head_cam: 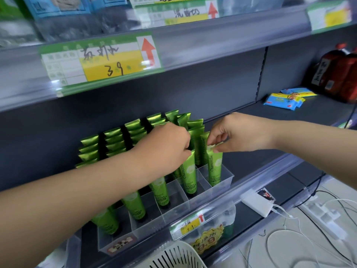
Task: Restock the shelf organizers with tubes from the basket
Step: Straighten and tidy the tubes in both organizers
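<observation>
A clear plastic organizer point(225, 185) with several lanes sits on the dark shelf and holds rows of green Chamomile tubes standing cap-down. My left hand point(170, 144) pinches the crimped top of a tube point(188, 171) at the front of the second lane from the right. My right hand point(237, 133) pinches the top of another tube point(214, 167) at the front of the rightmost lane. The white slotted basket point(177, 257) shows at the bottom edge; its inside is hidden.
Blue wipe packs point(284, 99) and dark red bottles point(336, 74) lie further right on the same shelf. A white power bank point(257, 204) with cables rests on the shelf's front edge. Price labels point(100, 61) hang on the rail above, close overhead.
</observation>
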The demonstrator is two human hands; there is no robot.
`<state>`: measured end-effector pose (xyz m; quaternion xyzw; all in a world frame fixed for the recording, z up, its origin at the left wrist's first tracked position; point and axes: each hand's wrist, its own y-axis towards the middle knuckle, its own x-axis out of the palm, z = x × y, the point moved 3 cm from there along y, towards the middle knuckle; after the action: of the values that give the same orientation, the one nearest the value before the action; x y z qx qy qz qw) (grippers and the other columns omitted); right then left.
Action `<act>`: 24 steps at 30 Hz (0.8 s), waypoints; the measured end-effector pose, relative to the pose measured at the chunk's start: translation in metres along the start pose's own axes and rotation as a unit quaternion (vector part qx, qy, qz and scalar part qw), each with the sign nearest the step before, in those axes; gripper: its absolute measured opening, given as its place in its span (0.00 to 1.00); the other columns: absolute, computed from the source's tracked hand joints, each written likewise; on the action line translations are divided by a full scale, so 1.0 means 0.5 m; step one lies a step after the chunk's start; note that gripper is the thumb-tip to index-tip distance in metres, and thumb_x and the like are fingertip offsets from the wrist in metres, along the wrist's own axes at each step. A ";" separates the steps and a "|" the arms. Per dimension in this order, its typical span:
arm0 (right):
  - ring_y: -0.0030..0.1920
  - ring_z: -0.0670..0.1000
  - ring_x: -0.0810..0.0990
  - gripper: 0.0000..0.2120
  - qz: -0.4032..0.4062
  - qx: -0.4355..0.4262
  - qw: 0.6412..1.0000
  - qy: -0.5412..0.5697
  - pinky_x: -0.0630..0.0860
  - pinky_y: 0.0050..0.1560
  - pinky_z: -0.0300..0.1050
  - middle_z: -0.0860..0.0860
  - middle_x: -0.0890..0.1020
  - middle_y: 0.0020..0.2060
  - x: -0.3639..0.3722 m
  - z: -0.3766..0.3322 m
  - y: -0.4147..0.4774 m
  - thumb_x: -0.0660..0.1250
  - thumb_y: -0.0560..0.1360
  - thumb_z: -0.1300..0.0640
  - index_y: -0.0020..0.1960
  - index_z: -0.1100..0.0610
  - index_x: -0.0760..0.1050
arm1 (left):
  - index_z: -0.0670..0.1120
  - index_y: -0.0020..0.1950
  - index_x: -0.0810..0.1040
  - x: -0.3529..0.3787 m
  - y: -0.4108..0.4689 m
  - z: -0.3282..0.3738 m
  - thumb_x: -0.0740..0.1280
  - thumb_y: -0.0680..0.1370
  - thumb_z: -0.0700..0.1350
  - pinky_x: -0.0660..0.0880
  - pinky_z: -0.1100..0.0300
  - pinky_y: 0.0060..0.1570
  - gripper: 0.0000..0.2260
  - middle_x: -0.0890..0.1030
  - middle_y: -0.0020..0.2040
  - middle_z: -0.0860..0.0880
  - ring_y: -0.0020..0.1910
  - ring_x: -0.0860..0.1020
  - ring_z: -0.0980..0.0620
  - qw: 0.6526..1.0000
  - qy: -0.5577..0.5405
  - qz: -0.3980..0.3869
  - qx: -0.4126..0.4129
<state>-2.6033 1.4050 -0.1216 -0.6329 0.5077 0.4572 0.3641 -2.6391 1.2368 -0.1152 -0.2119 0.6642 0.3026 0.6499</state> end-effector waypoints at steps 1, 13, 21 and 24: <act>0.39 0.38 0.78 0.09 -0.002 0.000 1.000 -0.007 0.76 0.45 0.37 0.45 0.83 0.42 0.003 0.002 -0.001 0.71 0.71 0.54 0.52 0.50 0.82 | 0.45 0.42 0.80 0.007 0.001 0.001 0.66 0.75 0.49 0.78 0.52 0.46 0.09 0.82 0.40 0.47 0.42 0.79 0.46 1.000 0.011 -0.010 0.002; 0.39 0.43 0.79 0.06 0.050 0.003 0.999 -0.005 0.71 0.40 0.33 0.48 0.85 0.41 0.020 0.007 0.003 0.70 0.73 0.59 0.49 0.55 0.83 | 0.47 0.41 0.80 0.038 0.006 -0.012 0.68 0.75 0.44 0.78 0.54 0.42 0.04 0.80 0.37 0.50 0.38 0.79 0.49 1.000 0.014 -0.018 -0.008; 0.35 0.40 0.75 0.06 0.062 0.010 0.998 0.013 0.65 0.32 0.19 0.45 0.81 0.37 0.021 -0.001 0.021 0.70 0.72 0.60 0.48 0.55 0.83 | 0.48 0.44 0.80 0.036 0.005 -0.019 0.67 0.75 0.44 0.79 0.52 0.43 0.03 0.80 0.38 0.50 0.39 0.78 0.48 0.999 0.036 -0.025 -0.012; 0.35 0.40 0.75 0.06 0.065 0.010 0.998 0.014 0.65 0.32 0.20 0.46 0.83 0.39 0.023 -0.002 0.027 0.70 0.72 0.60 0.48 0.55 0.83 | 0.48 0.45 0.80 0.034 0.003 -0.018 0.66 0.76 0.44 0.78 0.53 0.44 0.04 0.80 0.38 0.50 0.40 0.78 0.48 0.999 0.041 -0.030 -0.009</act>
<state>-2.6153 1.3974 -0.1320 -0.6013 0.5577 0.4655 0.3327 -2.6478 1.2338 -0.1322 -0.2497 0.6809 0.2795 0.6292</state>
